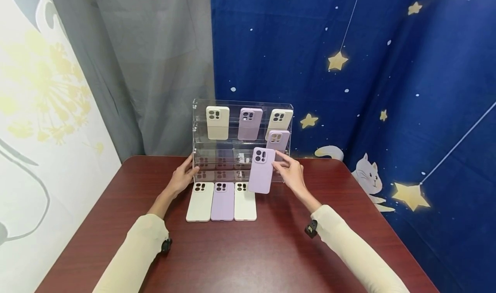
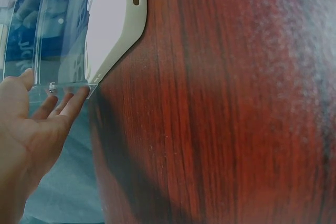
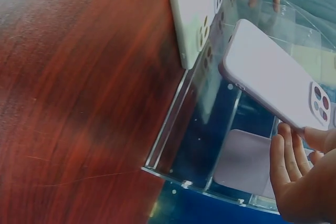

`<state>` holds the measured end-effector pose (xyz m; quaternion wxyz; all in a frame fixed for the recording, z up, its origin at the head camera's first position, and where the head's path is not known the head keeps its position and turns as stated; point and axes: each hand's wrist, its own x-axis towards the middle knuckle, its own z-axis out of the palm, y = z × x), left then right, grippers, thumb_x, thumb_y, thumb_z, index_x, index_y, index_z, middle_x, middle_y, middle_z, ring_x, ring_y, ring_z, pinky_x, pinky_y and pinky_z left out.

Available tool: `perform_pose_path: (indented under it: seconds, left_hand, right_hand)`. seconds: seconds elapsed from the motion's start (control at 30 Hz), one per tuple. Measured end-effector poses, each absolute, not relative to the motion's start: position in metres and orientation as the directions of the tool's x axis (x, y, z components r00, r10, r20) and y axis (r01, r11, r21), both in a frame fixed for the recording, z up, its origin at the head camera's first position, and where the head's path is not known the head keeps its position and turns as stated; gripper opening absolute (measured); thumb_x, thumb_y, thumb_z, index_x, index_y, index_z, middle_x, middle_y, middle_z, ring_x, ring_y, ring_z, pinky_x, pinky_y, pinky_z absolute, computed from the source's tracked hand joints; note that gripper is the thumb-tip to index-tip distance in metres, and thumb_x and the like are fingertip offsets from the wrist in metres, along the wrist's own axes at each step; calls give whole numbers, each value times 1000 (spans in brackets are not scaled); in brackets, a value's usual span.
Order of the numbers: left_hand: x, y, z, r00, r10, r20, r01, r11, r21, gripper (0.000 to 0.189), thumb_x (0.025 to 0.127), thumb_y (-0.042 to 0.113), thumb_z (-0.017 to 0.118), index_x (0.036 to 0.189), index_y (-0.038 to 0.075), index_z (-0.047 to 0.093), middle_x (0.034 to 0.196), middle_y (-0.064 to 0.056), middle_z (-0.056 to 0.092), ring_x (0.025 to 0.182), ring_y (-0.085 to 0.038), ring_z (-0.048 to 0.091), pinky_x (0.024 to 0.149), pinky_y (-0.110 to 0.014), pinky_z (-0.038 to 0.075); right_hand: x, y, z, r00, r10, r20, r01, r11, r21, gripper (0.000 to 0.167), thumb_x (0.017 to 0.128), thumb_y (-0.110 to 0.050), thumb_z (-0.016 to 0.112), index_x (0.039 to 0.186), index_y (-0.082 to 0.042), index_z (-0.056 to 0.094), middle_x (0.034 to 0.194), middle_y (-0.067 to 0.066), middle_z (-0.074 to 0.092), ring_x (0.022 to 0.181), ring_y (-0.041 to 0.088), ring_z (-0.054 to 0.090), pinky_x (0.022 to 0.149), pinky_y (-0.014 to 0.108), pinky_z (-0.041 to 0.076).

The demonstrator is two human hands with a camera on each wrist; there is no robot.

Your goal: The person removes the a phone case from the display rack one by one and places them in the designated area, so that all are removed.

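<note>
My right hand [image 1: 291, 172] pinches a lilac phone case [image 1: 261, 171] by its edge, thumb against fingers. It is tilted in front of the clear acrylic display stand [image 1: 212, 152], apart from the tabletop. At the stand's left side, my left hand [image 1: 183, 175] holds the edge; in the left wrist view its thumb and fingers [image 2: 79, 100] meet the clear panel. The top tier bears a cream case [image 1: 218, 123], a lilac case [image 1: 249, 124] and another cream case [image 1: 280, 120]. Below at the right stands another lilac case [image 1: 278, 140], partly hidden by the held one.
Before the stand, a cream case [image 1: 200, 202], a lilac case [image 1: 222, 202] and a second cream case [image 1: 245, 208] lie side by side on the dark red wooden table [image 1: 232, 258]. A grey curtain [image 1: 155, 69] and a blue starry curtain [image 1: 271, 47] hang behind.
</note>
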<state>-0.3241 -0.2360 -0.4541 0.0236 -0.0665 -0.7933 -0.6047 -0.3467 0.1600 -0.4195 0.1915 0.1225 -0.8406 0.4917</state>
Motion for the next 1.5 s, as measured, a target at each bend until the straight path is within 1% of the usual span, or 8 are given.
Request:
perform_pose_path:
  seconds: [0.23, 0.43, 0.53, 0.6, 0.8, 0.83, 1.17, 1.5]
  left_hand:
    - [-324, -235, -454, -990, 78, 117, 133, 251, 959, 70, 109, 12, 55, 168, 15, 16, 163, -29, 31, 143, -48, 42, 108, -60, 44]
    - [-325, -235, -454, -989, 84, 118, 135, 242, 961, 70, 109, 9, 54, 168, 16, 16, 163, -30, 31, 143, -48, 42, 107, -61, 45]
    - [-326, -236, -454, -990, 86, 116, 133, 237, 962, 70, 109, 9, 53, 168, 17, 16, 163, -30, 31, 143, -48, 42, 107, -61, 45]
    - [-326, -235, -455, -989, 86, 118, 135, 238, 962, 71, 109, 9, 53, 168, 17, 15, 162, -31, 31, 142, -48, 43, 107, -61, 45]
    - [-326, -235, -455, -989, 87, 116, 135, 243, 961, 71, 109, 9, 53, 168, 16, 14, 162, -32, 31, 142, -49, 43, 106, -61, 46]
    - [-326, -235, -454, -990, 86, 113, 131, 244, 961, 71, 109, 9, 53, 168, 17, 15, 163, -31, 31, 142, -48, 43, 107, -61, 45]
    - [-328, -238, -456, -989, 85, 118, 135, 239, 961, 71, 109, 9, 54, 168, 17, 16, 163, -29, 30, 143, -47, 42, 107, -61, 45]
    - [-327, -239, -456, -990, 84, 116, 134, 242, 961, 71, 109, 8, 53, 168, 17, 15, 164, -29, 30, 143, -47, 41, 107, -62, 45]
  right_hand:
    - [-346, 164, -428, -915, -25, 403, -357, 518, -778, 46, 94, -15, 79, 140, -18, 69, 95, 9, 80, 85, 38, 77, 49, 14, 45]
    - [-344, 169, -434, -932, -16, 363, -318, 518, -794, 45, 94, -14, 79, 139, -18, 70, 93, 11, 80, 84, 37, 78, 53, 14, 52]
    - [-344, 171, -438, -936, -26, 352, -313, 521, -794, 45, 94, -15, 79, 139, -16, 70, 95, 12, 79, 85, 37, 77, 60, 16, 57]
    - [-343, 173, -440, -937, -34, 346, -312, 525, -792, 45, 94, -14, 79, 139, -15, 70, 96, 12, 79, 82, 32, 78, 66, 19, 60]
    - [-344, 177, -448, -947, -40, 318, -297, 489, -820, 46, 94, -10, 79, 138, -12, 69, 97, 16, 79, 85, 39, 77, 69, 23, 63]
    - [-345, 178, -449, -947, -41, 318, -296, 488, -821, 46, 93, -9, 79, 138, -11, 69, 96, 16, 79, 86, 42, 76, 69, 25, 63]
    - [-346, 181, -460, -965, -69, 253, -255, 468, -846, 48, 93, -5, 78, 139, -5, 67, 94, 23, 77, 85, 46, 75, 78, 54, 63]
    - [-349, 180, -477, -975, -85, 207, -221, 516, -828, 44, 92, -5, 79, 135, -2, 69, 90, 24, 77, 74, 41, 76, 71, 50, 64]
